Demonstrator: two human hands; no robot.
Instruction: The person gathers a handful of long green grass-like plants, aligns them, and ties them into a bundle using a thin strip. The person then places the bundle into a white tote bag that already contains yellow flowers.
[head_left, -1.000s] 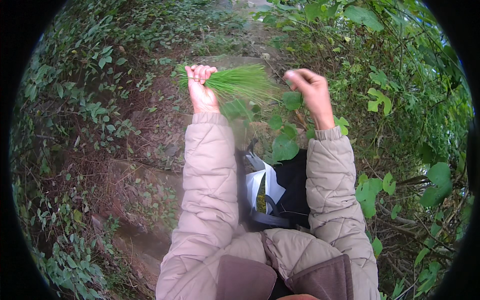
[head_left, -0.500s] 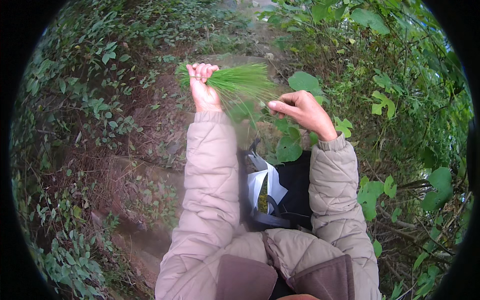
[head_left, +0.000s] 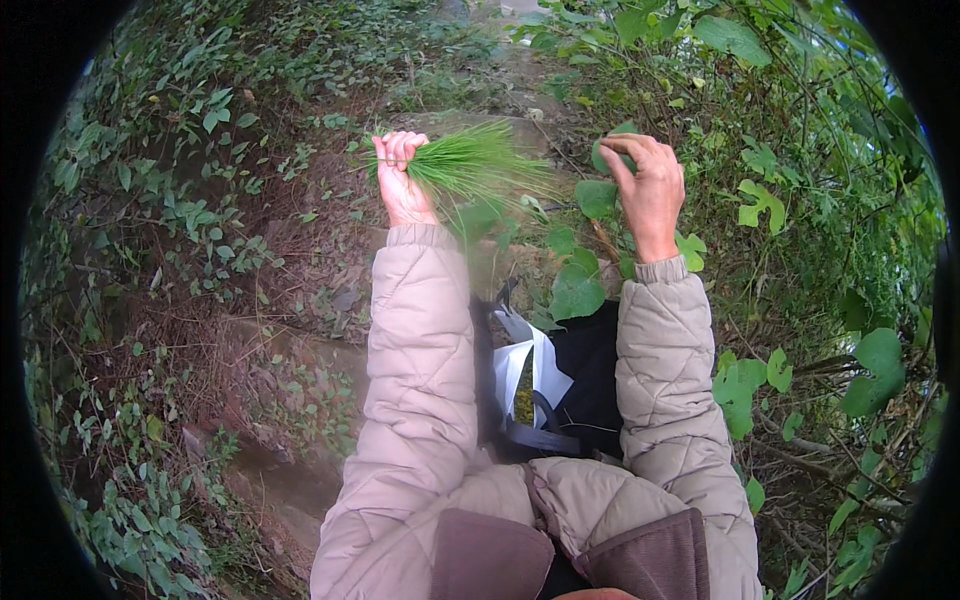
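Lifted from the bundle, the right hand (head_left: 648, 185) now pinches a broad leaf (head_left: 612, 160) on the vine. Left hand (head_left: 402, 178) clenches the green needle bundle (head_left: 475, 165); plucking probably follows.

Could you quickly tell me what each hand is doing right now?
Left hand: closed around a bunch of green needles.
Right hand: fingers curled at a leaf; grip unclear.

Sloping earth bank (head_left: 300, 330) carries leafy green creepers (head_left: 200, 210), dry twigs and bare soil patches.
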